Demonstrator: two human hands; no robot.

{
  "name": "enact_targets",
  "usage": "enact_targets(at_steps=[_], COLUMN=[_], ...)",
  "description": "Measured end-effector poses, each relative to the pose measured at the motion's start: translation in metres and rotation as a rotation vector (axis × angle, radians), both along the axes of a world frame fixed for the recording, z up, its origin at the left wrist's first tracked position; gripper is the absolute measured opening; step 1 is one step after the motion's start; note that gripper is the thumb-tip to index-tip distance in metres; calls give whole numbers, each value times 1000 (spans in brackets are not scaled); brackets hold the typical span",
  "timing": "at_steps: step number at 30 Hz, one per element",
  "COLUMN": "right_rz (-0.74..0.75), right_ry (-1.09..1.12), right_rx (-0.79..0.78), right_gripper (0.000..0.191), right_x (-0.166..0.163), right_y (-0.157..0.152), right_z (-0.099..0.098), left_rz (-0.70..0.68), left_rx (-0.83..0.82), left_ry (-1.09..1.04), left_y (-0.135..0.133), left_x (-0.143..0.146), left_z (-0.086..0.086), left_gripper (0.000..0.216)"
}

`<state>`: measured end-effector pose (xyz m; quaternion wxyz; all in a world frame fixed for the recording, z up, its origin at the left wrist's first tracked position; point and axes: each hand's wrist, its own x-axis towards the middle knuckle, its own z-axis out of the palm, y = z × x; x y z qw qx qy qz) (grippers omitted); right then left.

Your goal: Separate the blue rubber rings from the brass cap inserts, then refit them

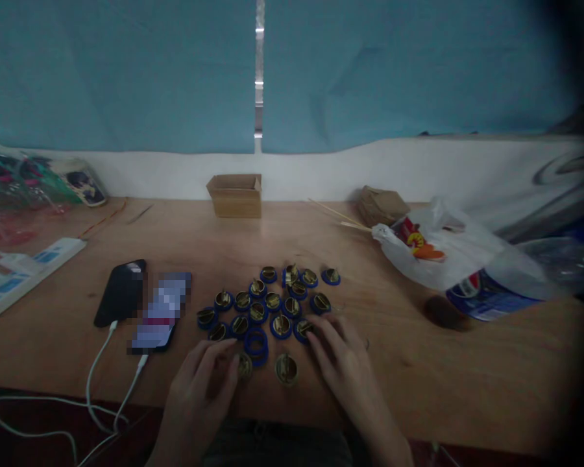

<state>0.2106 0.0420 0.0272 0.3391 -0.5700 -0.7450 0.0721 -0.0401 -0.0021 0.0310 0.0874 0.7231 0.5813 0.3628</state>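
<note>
Discs (281, 325) crowding the near middle, passage over table (292, 240) between discs and far box (237, 206), phones (119, 292) and cables (89, 379) obstructing left, bottle (489, 297) and bag (409, 269) obstructing right

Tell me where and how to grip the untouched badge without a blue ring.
Pinch the badge by opposite sides, probably from the right with the right hand: its round edge is exposed, its clasp crosses the middle, and blue rings lie to its left.
</note>
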Motion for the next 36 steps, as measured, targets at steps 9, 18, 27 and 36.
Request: enact_targets(at_steps=[9, 18, 27, 36], right_rz=[3, 295, 235, 233], right_ry=[268, 386, 490, 523], right_rx=[231, 183, 36, 90], right_gripper=[14, 37, 31, 31], right_x=[-9, -44, -44, -43], right_y=[-15, -48, -46, -47], right_z=[33, 53, 43, 42], left_rz=[-218, -259, -385, -328], left_rx=[-64, -673, -470, -486], left_ry=[-520, -1318, -1013, -1246], left_y=[-4, -3, -6, -7], left_x=[51, 61, 42, 53], left_z=[21, 39, 30, 31], left_gripper=[23, 35, 19, 17])
